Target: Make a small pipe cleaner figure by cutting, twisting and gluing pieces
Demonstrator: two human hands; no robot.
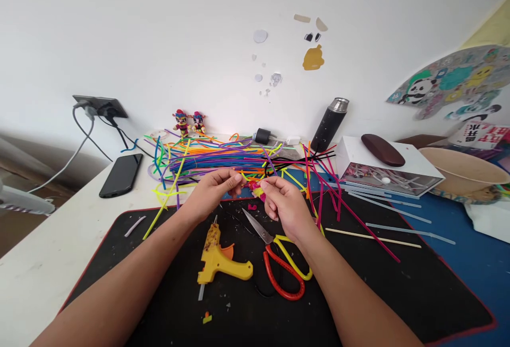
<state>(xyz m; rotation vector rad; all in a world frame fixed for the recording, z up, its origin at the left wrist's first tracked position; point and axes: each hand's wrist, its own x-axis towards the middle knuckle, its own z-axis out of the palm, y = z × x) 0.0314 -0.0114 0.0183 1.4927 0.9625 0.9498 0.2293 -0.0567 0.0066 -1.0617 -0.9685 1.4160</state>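
Note:
My right hand (285, 201) pinches a small pink, red and yellow pipe-cleaner piece (258, 189), partly hidden by the fingers. Close on its left, my left hand (219, 190) has thumb and forefinger pressed together at a thin yellow-green pipe cleaner (246, 177) that runs toward the piece. Below the hands, scissors (271, 243) with one red and one yellow handle lie on the black mat (167, 294), blades slightly apart. A yellow hot glue gun (219, 262) rests left of them, nozzle pointing away from me. A pink scrap (252, 207) lies just under the hands.
Behind the hands spreads a pile of colourful pipe cleaners (207, 161), with two small figures (189, 123) beyond. A phone (121, 175) lies left. At the right are a black thermos (330, 124), a white box (398, 171), glue sticks (410, 230) and a bowl (466, 166).

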